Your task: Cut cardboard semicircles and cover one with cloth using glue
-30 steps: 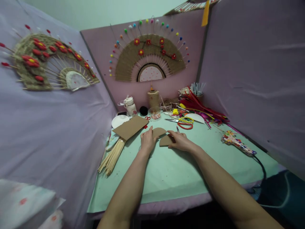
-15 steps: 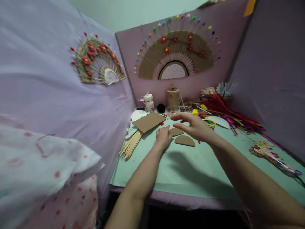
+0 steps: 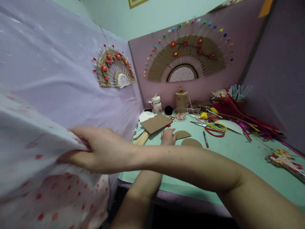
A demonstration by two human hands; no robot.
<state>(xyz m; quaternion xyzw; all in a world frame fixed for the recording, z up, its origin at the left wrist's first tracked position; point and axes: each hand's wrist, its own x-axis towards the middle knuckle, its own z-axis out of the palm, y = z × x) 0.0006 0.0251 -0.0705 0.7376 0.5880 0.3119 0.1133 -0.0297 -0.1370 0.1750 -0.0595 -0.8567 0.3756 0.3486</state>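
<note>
My right hand [image 3: 102,151] reaches across my left forearm to the far left. It is closed on the edge of a white cloth with red dots [image 3: 35,171], the cloth pinched between thumb and fingers; the hand is slightly blurred. My left hand [image 3: 168,137] lies low on the table, fingers a little apart, at the left end of a cardboard half-circle [image 3: 183,135]. Whether it presses on that piece I cannot tell. A second cardboard half-circle [image 3: 192,142] lies nearer, partly hidden by my right forearm. Beyond my left hand is a cardboard sheet [image 3: 157,123] over wooden sticks [image 3: 143,139].
Scissors [image 3: 214,129] and a red marker [image 3: 205,139] lie to the right. Behind stand a white bottle [image 3: 156,105], a twine spool [image 3: 181,100] and a clear dish [image 3: 180,114]. Red pipe cleaners [image 3: 235,109] fill the back right. Decorated fans [image 3: 186,57] hang on the walls.
My right hand has swung from above the cardboard pieces to the left and taken hold of the dotted cloth. The scissors and marker are now uncovered. My left hand stays by the half-circle.
</note>
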